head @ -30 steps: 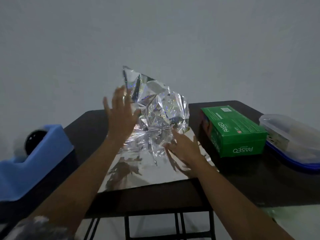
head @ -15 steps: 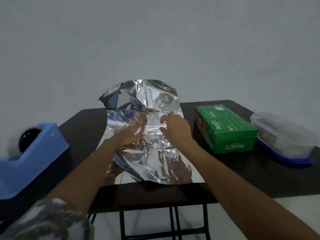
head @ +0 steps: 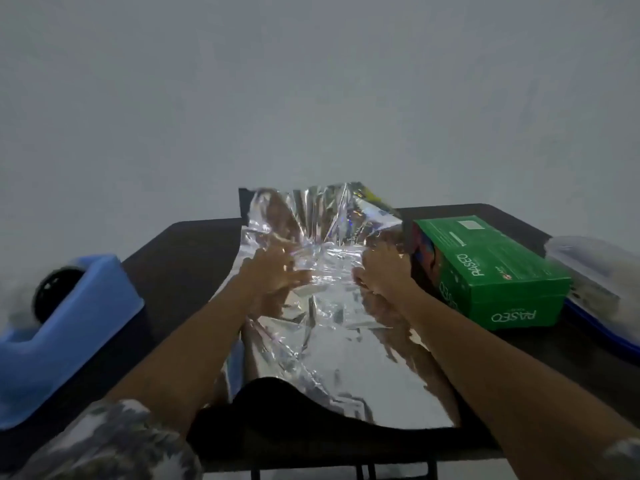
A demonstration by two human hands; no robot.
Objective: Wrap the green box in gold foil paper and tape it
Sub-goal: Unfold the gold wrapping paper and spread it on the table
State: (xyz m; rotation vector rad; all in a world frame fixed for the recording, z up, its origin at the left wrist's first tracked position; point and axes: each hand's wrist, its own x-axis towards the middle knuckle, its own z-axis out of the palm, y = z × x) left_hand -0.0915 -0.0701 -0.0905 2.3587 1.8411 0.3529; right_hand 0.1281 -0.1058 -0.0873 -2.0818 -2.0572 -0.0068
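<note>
A crinkled sheet of shiny foil paper (head: 332, 355) lies down the middle of the dark table (head: 194, 258), its far end still standing up in folds. My left hand (head: 273, 271) presses on the foil with fingers spread. A little to its right, my right hand (head: 381, 271) has its fingers curled on the foil, close to the green box. The green box (head: 491, 268), printed PASEO, sits on the table just right of the foil, touching its edge.
A blue tape dispenser (head: 65, 327) with a black roll stands at the left edge. A clear plastic container with a blue base (head: 595, 289) sits right of the green box. The table's near edge is close to me; a pale wall rises behind it.
The foil, held up bunched a second ago, has come down and spread flatter over the table. Both hands have moved apart on it, and the view has drawn closer.
</note>
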